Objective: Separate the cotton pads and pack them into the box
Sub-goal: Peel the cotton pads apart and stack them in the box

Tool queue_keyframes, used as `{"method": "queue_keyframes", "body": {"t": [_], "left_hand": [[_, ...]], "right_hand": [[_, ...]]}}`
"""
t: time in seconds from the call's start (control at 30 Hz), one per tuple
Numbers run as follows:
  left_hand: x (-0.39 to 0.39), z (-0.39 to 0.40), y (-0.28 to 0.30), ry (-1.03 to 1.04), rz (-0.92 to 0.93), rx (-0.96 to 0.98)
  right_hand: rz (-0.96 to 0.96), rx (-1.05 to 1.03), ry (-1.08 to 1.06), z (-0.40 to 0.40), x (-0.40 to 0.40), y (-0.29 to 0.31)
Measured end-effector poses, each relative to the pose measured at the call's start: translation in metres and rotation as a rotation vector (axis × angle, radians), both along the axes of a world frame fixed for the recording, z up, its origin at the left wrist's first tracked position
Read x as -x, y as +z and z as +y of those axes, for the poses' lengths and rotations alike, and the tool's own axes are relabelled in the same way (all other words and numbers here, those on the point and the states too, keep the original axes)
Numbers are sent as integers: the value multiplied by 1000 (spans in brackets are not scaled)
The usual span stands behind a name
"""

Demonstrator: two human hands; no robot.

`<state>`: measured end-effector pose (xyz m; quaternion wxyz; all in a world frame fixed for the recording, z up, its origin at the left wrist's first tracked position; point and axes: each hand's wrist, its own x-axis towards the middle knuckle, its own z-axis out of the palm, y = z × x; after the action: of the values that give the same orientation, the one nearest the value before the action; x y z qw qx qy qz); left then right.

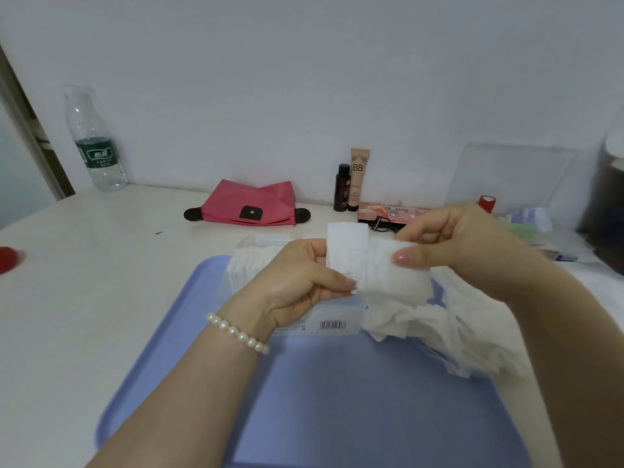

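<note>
We hold two cotton pads above a blue tray, one in each hand. Our left hand pinches the upright pad by its lower edge between thumb and fingers; our right hand pinches the second pad at its top edge, thumb in front. The two pads overlap between our fingertips, and whether they are fully apart we cannot tell. Both are thin, white, rectangular and softly quilted, with slightly frayed edges.

Just under our left fingers sits the clear plastic box, hard-walled with a barcode label on its near side; a row of pads stands packed on edge in its far end. Below our right fingers a loose heap of pads spills over the tray's right rim, crumpled and limp.

Nearer to us than our fingers the tray is smooth and bare, with a raised, rounded lip. Left of our left hand the white table lies open as far as a red object at the frame's edge. Beyond our fingers, along the wall, stand a pink pouch, a dark bottle, a beige tube and a water bottle. A pearl bracelet circles our left wrist.
</note>
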<state>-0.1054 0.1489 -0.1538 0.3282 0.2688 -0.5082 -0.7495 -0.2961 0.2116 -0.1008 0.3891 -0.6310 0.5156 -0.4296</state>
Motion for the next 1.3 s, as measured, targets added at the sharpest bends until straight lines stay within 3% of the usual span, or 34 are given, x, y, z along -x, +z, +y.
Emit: {"method": "queue_keyframes", "body": {"t": [0.1, 0.57, 0.77, 0.93, 1.0, 1.13, 1.2, 1.3], "left_hand": [[1, 0, -2, -27, -15, 24], [1, 1, -3, -55, -13, 44], [3, 0, 1, -11, 82, -63], [9, 0, -4, 91, 70, -34], [10, -1, -4, 147, 112, -31], [11, -3, -3, 224, 178, -32], [11, 0, -2, 212, 193, -29], [12, 2, 1, 163, 207, -27]], "right_hand": [[140, -9, -57, -2, -11, -3], [324, 54, -196, -10, -15, -13], [431, -22, -144, -12, -12, -15], [475, 9, -169, -6, -9, -5], [313, 37, -237, -4, -5, -2], [-393, -11, -220, -8, -11, -5], [-518, -94, -203, -13, -24, -14], [-502, -146, -201, -16, -40, -26]]}}
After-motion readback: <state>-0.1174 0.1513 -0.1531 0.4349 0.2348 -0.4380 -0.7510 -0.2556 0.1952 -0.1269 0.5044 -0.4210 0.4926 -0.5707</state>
